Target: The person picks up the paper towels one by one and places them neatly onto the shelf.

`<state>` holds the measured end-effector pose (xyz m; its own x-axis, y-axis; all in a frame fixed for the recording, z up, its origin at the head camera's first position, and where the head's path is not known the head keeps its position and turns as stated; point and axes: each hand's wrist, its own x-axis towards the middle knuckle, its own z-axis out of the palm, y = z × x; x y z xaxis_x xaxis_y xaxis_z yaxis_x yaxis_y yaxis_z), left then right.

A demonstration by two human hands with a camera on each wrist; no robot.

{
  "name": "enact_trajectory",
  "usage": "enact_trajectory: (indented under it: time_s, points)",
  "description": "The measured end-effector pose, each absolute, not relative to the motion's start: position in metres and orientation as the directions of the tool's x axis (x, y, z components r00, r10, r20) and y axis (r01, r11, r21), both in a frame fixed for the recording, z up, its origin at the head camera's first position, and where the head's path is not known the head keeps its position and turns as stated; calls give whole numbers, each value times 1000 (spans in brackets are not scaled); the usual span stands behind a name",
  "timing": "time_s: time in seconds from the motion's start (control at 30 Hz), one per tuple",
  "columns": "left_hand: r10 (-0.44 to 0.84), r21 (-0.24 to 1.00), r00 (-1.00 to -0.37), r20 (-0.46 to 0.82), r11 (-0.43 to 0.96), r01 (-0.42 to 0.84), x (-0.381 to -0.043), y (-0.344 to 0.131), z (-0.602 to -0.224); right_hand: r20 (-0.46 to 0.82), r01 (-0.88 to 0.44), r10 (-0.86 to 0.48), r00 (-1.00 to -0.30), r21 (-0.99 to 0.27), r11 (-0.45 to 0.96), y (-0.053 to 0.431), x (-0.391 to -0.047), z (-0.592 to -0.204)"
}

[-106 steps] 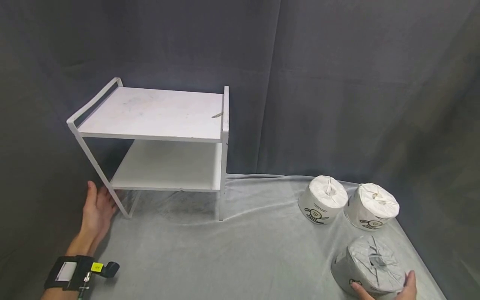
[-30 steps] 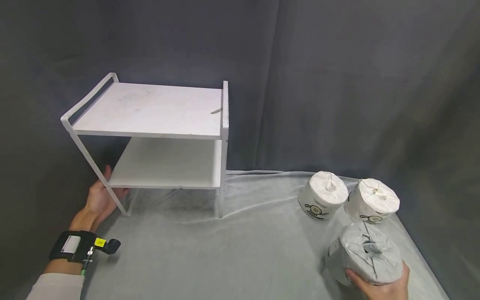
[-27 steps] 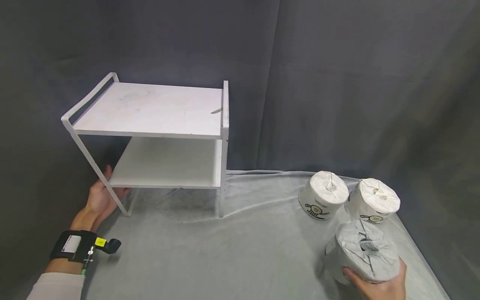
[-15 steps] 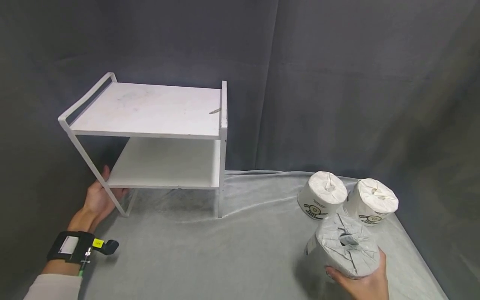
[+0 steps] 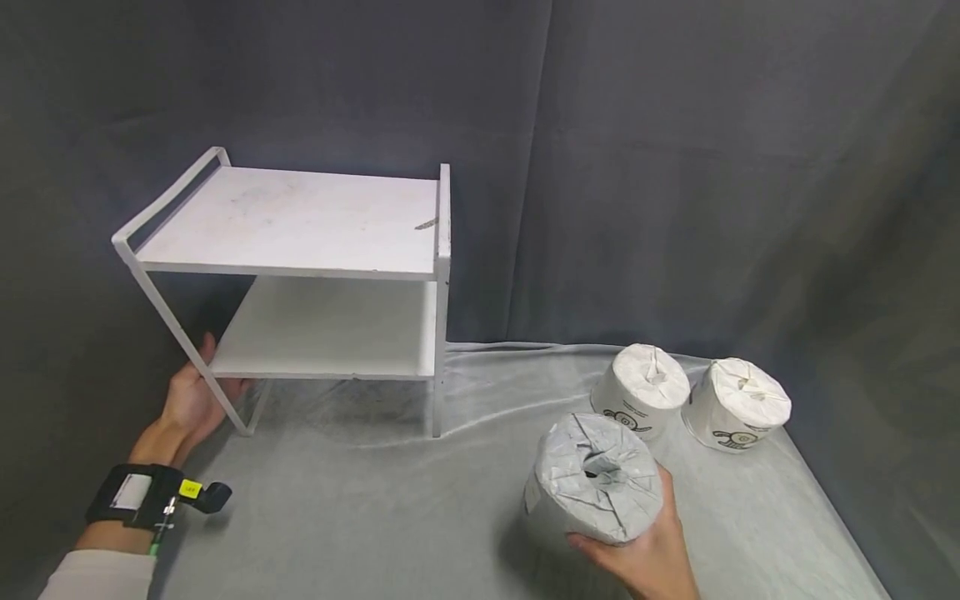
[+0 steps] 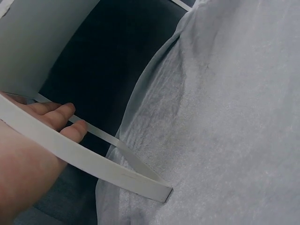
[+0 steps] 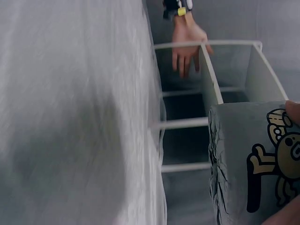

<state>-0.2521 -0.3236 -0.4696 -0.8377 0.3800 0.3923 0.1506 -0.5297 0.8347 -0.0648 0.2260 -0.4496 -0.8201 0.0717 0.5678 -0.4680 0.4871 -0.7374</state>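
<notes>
Right hand [image 5: 645,554] sits at the bottom of the head view, a little right of the middle. Its fingers curl around a paper roll [image 5: 594,479] in a crinkly grey wrapper and hold it up above the grey cloth [image 5: 390,517]. In the right wrist view the paper roll [image 7: 255,164] fills the lower right corner, and a cartoon drawing shows on its side.

Left hand [image 5: 191,400] is at the lower left of the head view, beside the slanted front leg of a white shelf [image 5: 300,221]. In the left wrist view the fingers [image 6: 61,115] lie fairly straight behind that flat white leg [image 6: 93,161], resting against it and not wrapped around it. A black wrist band [image 5: 142,504] with a yellow tag is on that arm.

The white shelf stands in the upper left, with a top board and a lower board. Two more rolls in white wrappers stand on the cloth at the right: one roll [image 5: 641,387] just behind the held one, and another roll [image 5: 738,402] beside it, farther right. A dark curtain [image 5: 712,167] hangs behind everything.
</notes>
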Motion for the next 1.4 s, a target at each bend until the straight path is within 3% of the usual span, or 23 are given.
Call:
enact_trajectory:
  time_s: [0.23,0.47,1.03,1.27,1.4]
  points:
    - [380,857,-848,369,-493,152,-250,-324,-468,461,-423,6,-888,-819,389,195,-68,-443]
    - [366,869,-861,354,-468,158,-250,-325,-469,520,-529,-114,-847,-803,274,166,-76,-440]
    - [374,879,-862,342,-451,154,-250,-324,-468,451,-494,-209,-868,-827,267,88,-104,-416]
    - [382,890,-858,343,-426,166,-251,-324,-467,444,-482,-216,-870,-859,173,60,-119,-397]
    - [376,892,-861,342,-417,173,-251,-324,-468,434,-478,-217,-874,-850,222,45,-126,-388]
